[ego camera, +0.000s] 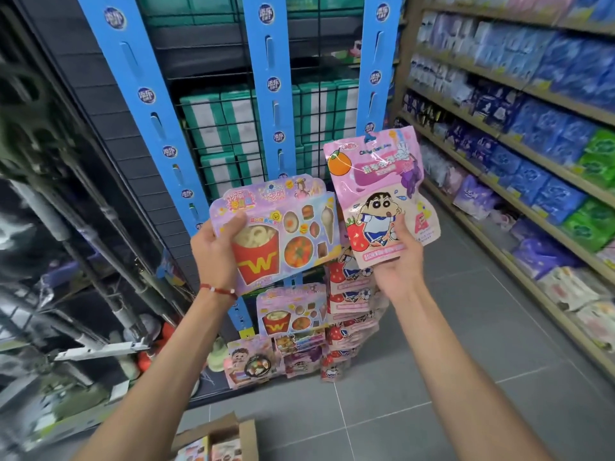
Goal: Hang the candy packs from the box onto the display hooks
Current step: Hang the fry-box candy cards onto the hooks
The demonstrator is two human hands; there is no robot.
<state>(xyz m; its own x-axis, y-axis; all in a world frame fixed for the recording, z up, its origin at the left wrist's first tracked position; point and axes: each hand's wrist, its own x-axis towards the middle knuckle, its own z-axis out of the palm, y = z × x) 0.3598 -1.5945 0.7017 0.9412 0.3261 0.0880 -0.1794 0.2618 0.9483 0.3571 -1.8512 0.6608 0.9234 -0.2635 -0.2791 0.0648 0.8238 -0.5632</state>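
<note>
Shop aisle, grey tiled floor [432, 377], with a middle blue display strip [266, 94] running upright on a wire grid. Two candy packs are held up in front of that strip's lower half. The fries-print card pack [283, 234] sits just left of the strip's line, tilted a little. The left hand [213, 251] grips its left edge, thumb pressed on the front and fingers behind. The pink cartoon pouch [379, 194] is right of the strip and slightly higher, its left edge close to the card pack's top right corner. The right hand [396, 257] cups the pouch from below, thumb on its lower front and fingers curled behind. A red cord bracelet [218, 290] circles the left wrist.

Below both packs, at the foot of the strip, more candy packs [293, 317] already hang in rows, the same two designs among them. Nearer the camera than the strip, at the bottom edge, an open cardboard box [248, 437] holds further packs. Green-and-white cartons [229, 121] are stacked behind the grid. Far right of the strip, wooden shelves [499, 134] carry blue, purple and green packets.
</note>
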